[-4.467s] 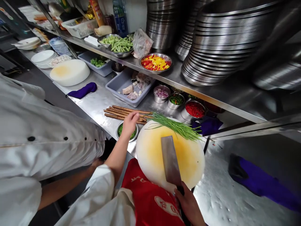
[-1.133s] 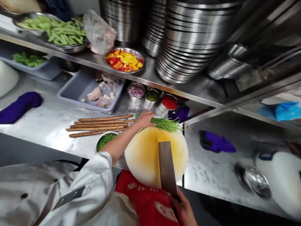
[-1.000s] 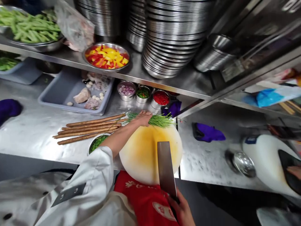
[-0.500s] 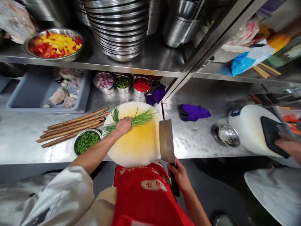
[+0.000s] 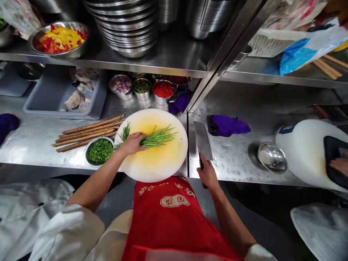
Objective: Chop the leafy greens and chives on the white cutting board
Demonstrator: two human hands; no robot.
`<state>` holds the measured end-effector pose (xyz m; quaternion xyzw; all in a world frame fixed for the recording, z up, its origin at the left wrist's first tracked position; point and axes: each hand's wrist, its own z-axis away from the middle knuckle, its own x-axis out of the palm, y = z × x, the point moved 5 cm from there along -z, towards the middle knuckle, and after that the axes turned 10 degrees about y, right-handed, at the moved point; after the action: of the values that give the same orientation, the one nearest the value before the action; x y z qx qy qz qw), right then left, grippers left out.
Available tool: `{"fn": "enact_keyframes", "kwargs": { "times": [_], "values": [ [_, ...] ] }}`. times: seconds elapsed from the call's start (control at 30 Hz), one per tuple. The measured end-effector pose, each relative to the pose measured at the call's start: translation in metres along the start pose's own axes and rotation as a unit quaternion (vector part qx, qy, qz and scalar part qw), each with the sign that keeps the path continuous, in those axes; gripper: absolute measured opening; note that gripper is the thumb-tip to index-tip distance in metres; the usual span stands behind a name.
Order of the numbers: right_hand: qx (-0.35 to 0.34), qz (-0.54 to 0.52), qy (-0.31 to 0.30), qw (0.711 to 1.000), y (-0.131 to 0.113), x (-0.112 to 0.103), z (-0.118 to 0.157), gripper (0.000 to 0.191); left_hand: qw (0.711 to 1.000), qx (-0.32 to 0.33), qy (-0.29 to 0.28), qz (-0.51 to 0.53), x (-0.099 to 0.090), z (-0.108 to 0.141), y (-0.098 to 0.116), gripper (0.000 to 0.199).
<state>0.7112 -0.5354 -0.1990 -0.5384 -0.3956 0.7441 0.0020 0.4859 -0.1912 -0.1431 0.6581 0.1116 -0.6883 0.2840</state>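
Observation:
My left hand (image 5: 133,143) presses down on a bunch of green chives (image 5: 156,137) lying across the round white cutting board (image 5: 163,165), which is stained yellow in the middle. My right hand (image 5: 208,174) grips the handle of a cleaver (image 5: 202,140), whose blade lies flat on the steel counter just right of the board. A small steel bowl of chopped greens (image 5: 99,151) sits at the board's left edge. I wear a red apron (image 5: 174,217).
Long brown roots (image 5: 87,132) and a grey tray (image 5: 54,101) lie to the left. Three small bowls (image 5: 143,88) stand behind the board, purple cloths (image 5: 228,126) to its right. A co-worker's hand (image 5: 338,165) works on another white board (image 5: 304,152). Stacked steel basins (image 5: 127,25) fill the shelf.
My left hand pulled the chives from the board's far edge toward its middle. My right hand swung the cleaver off the board and laid it on the counter to the right.

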Motion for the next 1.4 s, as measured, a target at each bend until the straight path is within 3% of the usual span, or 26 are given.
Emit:
{"fn": "enact_keyframes", "kwargs": {
  "times": [0.13, 0.27, 0.47, 0.57, 0.63, 0.7, 0.77, 0.83, 0.93, 1.07, 1.3, 1.4],
  "values": [
    [0.017, 0.089, -0.013, 0.996, 0.026, 0.028, -0.024, 0.071, 0.997, 0.013, 0.053, 0.055, -0.010, 0.013, -0.016, 0.050],
    [-0.007, 0.111, 0.019, 0.994, 0.038, 0.048, -0.041, 0.063, 0.993, 0.003, 0.092, 0.069, -0.006, 0.035, -0.017, 0.024],
    [-0.019, 0.142, 0.063, 0.988, 0.033, 0.050, -0.062, 0.054, 0.984, -0.009, 0.148, 0.096, -0.005, 0.043, -0.014, 0.012],
    [-0.047, 0.078, 0.125, 0.988, 0.007, 0.033, -0.067, 0.044, 0.969, -0.033, 0.171, 0.174, -0.019, 0.041, -0.014, 0.016],
    [-0.102, -0.018, 0.157, 0.982, -0.025, 0.023, -0.066, 0.039, 0.954, -0.055, 0.186, 0.230, -0.033, 0.036, -0.011, 0.020],
    [-0.163, -0.094, 0.146, 0.971, -0.064, 0.021, -0.060, 0.035, 0.941, -0.062, 0.205, 0.260, -0.049, 0.027, -0.002, 0.023],
    [-0.228, -0.127, 0.081, 0.962, -0.110, 0.032, -0.053, 0.030, 0.933, -0.069, 0.237, 0.263, -0.064, 0.013, 0.008, 0.024],
    [-0.321, -0.136, -0.027, 0.937, -0.157, 0.053, -0.044, 0.031, 0.926, -0.083, 0.264, 0.256, -0.073, -0.004, 0.014, 0.025],
    [-0.397, -0.034, -0.144, 0.906, -0.204, 0.086, -0.039, 0.033, 0.939, -0.088, 0.225, 0.244, -0.068, -0.034, 0.014, 0.022],
    [-0.400, 0.096, -0.174, 0.895, -0.222, 0.105, -0.050, 0.033, 0.964, -0.079, 0.103, 0.231, -0.042, -0.063, 0.008, 0.017],
    [-0.402, 0.155, -0.135, 0.893, -0.215, 0.111, -0.053, 0.027, 0.918, -0.153, 0.160, 0.328, -0.031, -0.091, 0.004, 0.028],
    [-0.402, 0.121, -0.110, 0.901, -0.216, 0.110, -0.048, 0.024, 0.937, -0.152, 0.132, 0.286, -0.031, -0.099, 0.007, 0.030]
  ]
}}
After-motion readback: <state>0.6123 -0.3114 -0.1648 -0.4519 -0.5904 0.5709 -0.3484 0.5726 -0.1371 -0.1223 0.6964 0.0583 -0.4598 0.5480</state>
